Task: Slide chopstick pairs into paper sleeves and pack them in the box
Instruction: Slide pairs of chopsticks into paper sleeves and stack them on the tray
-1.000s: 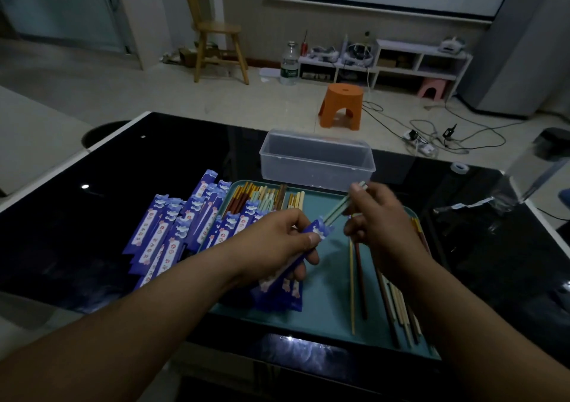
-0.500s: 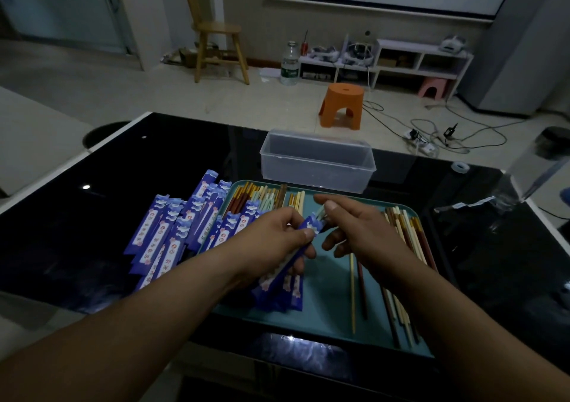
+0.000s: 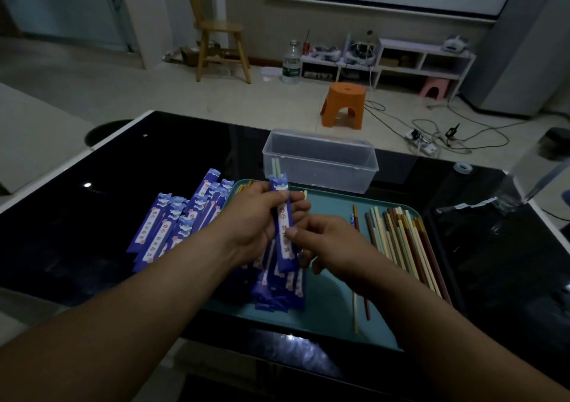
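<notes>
Bare forearms end in a bare left hand (image 3: pixel 250 220) and right hand (image 3: pixel 330 244)

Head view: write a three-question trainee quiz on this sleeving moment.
1. True or false: the green chopstick pair sits fully inside the blue sleeve.
2. Where does the clear box stand relative to the teal tray? A on it; B beyond it; C left of it.
3. Which hand grips the sleeve's upper half?
Key: 1 false, the tips stick out; 2 B; 3 the left hand.
</notes>
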Tool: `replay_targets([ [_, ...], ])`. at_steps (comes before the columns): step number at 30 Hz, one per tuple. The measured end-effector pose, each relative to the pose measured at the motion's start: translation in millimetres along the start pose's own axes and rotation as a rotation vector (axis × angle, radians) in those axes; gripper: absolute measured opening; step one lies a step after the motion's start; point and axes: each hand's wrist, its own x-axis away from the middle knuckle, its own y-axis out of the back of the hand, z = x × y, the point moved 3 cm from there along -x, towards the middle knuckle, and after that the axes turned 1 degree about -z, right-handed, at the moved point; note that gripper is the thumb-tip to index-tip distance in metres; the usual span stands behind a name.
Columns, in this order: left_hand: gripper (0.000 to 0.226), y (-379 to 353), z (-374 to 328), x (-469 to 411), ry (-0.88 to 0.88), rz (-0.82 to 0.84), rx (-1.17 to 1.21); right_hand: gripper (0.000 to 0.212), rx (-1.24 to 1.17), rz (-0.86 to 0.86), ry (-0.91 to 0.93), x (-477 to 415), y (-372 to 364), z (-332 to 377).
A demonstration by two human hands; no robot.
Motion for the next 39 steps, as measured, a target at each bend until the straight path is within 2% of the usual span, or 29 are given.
replay_targets([
  [4,0.015,4.5,-5.4,-2.7,-0.041,-0.025,-0.17,0.017,-0.112,-0.084,-0.01,-11.2,1.2,-0.9],
  [6,0.01,15.1,-15.5,-6.4,-0.103,-0.124,-0.267,0.018,-0.226,-0.188,-0.059,-16.0,8.4,-6.2],
  [8,0.007,28.0,-25.6,-8.8,-0.13,-0.221,-0.324,0.022,-0.226,-0.25,-0.146,-16.3,14.0,-15.1],
  [12,0.011,39.0,-29.9,-9.5,-0.117,-0.256,-0.323,0.021,-0.118,-0.163,-0.279,-17.1,2.2,-25.8],
  [17,0.013,32.0,-24.0,-5.8,-0.143,-0.236,-0.427,0.024,-0.026,-0.097,-0.273,-19.3,-20.8,-20.1],
  [23,0.012,33.0,-22.3,-3.2,-0.148,-0.248,-0.496,0.025,0.088,-0.135,-0.244,-20.5,-17.4,-18.9],
  [30,0.014,7.6,-16.3,-4.2,-0.122,-0.139,-0.538,0.024,0.167,-0.172,-0.188,-16.0,0.6,-18.5],
  [32,0.014,-3.3,-9.4,-7.0,-0.087,-0.082,-0.572,0.022,0.303,-0.199,-0.146,-15.3,15.8,-21.1],
  [35,0.015,-24.8,4.4,-7.2,-0.031,0.037,-0.676,0.02,0.683,-0.344,-0.1,-10.0,58.0,-31.1],
  [37,0.014,-39.7,14.0,-3.3,-0.033,0.128,-0.813,0.02,0.843,-0.444,-0.144,-0.5,87.9,-40.7],
  [39,0.016,-52.0,23.0,2.6,-0.076,0.2,-0.992,0.018,0.891,-0.43,-0.22,7.2,107.6,-51.7],
])
